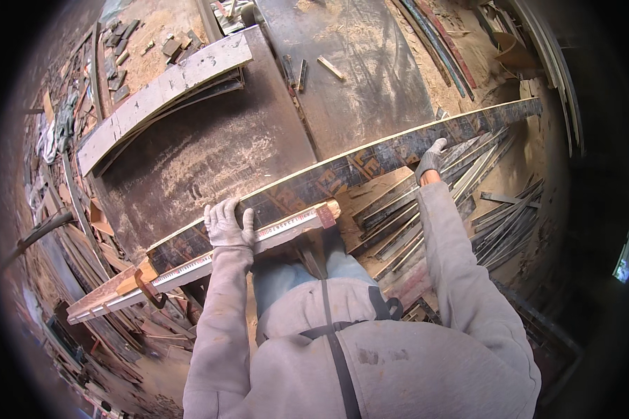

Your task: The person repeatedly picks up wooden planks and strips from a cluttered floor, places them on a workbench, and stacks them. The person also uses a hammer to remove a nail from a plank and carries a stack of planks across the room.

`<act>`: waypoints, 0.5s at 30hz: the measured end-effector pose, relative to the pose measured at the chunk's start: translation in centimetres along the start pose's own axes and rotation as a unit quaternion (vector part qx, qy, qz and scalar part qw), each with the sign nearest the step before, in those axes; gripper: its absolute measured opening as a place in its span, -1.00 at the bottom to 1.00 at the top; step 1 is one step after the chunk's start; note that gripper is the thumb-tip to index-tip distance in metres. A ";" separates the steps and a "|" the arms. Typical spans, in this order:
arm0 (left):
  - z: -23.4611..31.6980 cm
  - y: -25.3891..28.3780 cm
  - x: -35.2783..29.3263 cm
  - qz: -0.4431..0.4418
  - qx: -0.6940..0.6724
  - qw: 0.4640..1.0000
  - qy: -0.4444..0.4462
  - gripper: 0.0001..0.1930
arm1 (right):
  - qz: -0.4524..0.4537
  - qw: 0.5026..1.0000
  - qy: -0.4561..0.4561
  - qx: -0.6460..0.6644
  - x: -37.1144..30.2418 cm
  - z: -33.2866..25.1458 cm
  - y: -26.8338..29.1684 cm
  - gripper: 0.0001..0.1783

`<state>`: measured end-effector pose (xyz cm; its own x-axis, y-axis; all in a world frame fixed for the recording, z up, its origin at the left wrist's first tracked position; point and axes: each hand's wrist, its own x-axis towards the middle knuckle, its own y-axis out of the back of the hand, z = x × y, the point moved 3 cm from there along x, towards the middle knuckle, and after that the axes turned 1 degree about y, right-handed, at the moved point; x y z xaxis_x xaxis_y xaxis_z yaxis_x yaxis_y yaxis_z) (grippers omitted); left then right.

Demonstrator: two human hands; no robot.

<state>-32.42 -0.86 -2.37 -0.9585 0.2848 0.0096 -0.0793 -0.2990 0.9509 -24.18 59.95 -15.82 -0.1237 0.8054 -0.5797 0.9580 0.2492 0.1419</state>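
Note:
A long, dark-faced plywood strip (pixel 314 180) lies slantwise before me, low at the left and reaching far to the right. My gloved left hand (pixel 228 222) rests flat across it, fingers stretched over its far edge and thumb apart. At the strip's near edge, my gloved right hand (pixel 431 159) grips farther along; its fingers are partly hidden. Beside my left wrist runs a wooden rail (pixel 286 229) with a measuring scale along it. A rusty clamp (pixel 148 288) sits around the rail's left part, by a small wood block (pixel 134 278).
Under the strip's far side is a worn brown sheet (pixel 210 146), with a curved pale board (pixel 164 94) on it. A second dark panel (pixel 356 63) adjoins it. Long offcuts (pixel 398 216) pile up below my right arm; scrap wood (pixel 98 258) litters the left.

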 end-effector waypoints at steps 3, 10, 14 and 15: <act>-1.7 1.1 6.0 -0.023 0.011 1.000 -0.008 -0.52 | 0.002 0.985 -0.122 -0.126 -3.0 -3.6 -6.3 0.34; -1.0 0.8 5.5 0.026 0.017 0.999 -0.013 -0.56 | -0.226 0.482 0.488 -0.691 -14.1 -11.4 -6.8 0.00; -2.4 2.1 6.1 0.024 0.007 1.000 -0.013 -0.58 | -0.276 0.175 0.544 -0.773 -14.7 -10.7 -12.3 0.43; -2.8 2.9 5.8 0.010 0.024 1.000 0.011 -0.58 | -0.349 0.186 0.551 -0.735 -15.2 -9.9 -13.8 0.32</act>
<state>-39.03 -2.63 -0.42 -0.9655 0.2596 0.0227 -0.0472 -0.2601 0.9644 -38.08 49.57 -0.97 -0.8387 -0.2803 -0.4670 -0.3962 -0.2743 0.8762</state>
